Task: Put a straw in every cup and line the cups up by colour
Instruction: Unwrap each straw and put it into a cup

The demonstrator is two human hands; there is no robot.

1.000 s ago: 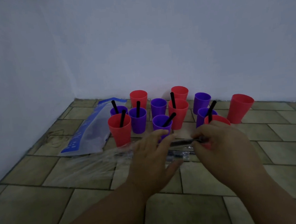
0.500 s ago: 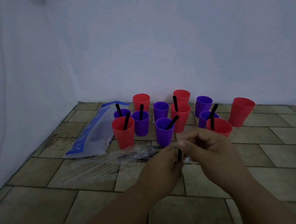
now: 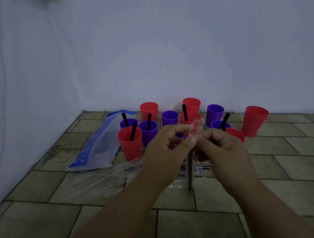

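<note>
Several red and purple cups stand mixed near the wall. A front-left red cup (image 3: 130, 143) holds a black straw, as do some purple cups (image 3: 148, 131). A red cup (image 3: 254, 120) at the right holds none. My left hand (image 3: 167, 152) and my right hand (image 3: 222, 149) meet in front of the cups, both pinching one wrapped black straw (image 3: 189, 170) that hangs down between them. A bit of clear wrapper (image 3: 198, 126) sticks up above my fingers. My hands hide a purple cup and part of a red cup (image 3: 236, 133).
A clear plastic bag of straws (image 3: 104, 179) lies on the tiled floor under my hands. A blue and clear package (image 3: 99, 143) lies left of the cups. Walls close the corner at the back and left.
Both hands rose from the plastic bag on the floor with one wrapped straw, which turned from lying flat to hanging upright. The wrapper end now sticks up above my fingers.
</note>
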